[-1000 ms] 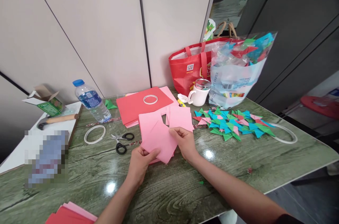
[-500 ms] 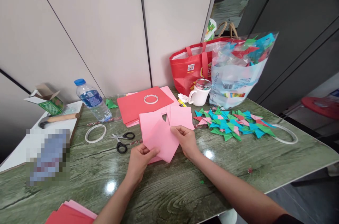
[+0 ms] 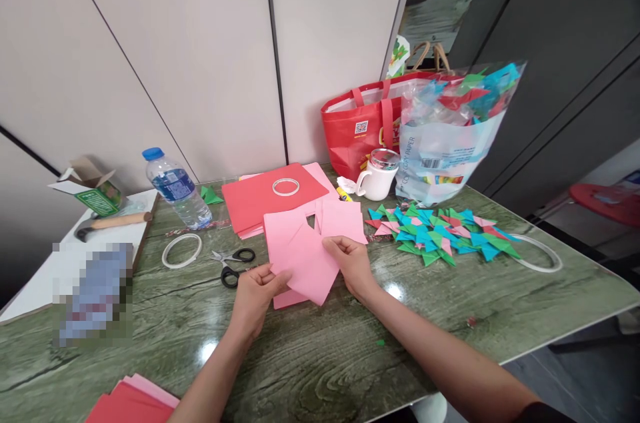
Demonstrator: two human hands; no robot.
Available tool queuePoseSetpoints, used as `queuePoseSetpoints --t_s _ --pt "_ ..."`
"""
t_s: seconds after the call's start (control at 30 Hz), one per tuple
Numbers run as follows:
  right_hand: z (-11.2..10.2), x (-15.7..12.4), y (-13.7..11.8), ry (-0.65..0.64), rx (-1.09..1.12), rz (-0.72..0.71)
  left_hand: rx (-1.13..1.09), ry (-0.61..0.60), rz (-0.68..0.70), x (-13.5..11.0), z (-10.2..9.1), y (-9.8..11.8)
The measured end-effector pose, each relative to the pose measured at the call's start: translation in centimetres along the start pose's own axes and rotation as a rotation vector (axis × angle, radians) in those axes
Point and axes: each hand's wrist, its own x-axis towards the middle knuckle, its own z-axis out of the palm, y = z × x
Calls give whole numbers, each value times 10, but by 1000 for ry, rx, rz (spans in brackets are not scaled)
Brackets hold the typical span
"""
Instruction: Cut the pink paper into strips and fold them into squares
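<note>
A pink sheet (image 3: pixel 313 273) is pinched btwn L hand's (image 3: pixel 253 296) thumb & fingers at its left corner and R hand's (image 3: pixel 353 269) fingertips at its upper right edge, above a pink stack (image 3: pixel 343 219), approx. midway btwn back & near edges of the table (image 3: pixel 425 336). Scissors (image 3: pixel 229 259) are left just beside L hand, twd the table's left end. Grip is best kept light, sheet taut, w/o creasing.

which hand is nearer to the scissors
Left. The left hand is close by the black-handled scissors, just to their right; the right hand is farther to their right, at the right edge of the pink paper sheet.
</note>
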Motion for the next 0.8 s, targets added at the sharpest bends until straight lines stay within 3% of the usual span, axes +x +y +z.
queuePoseSetpoints --t_s 0.8 --pt "-1 1 -2 7 -47 -45 102 144 102 2 -4 -2"
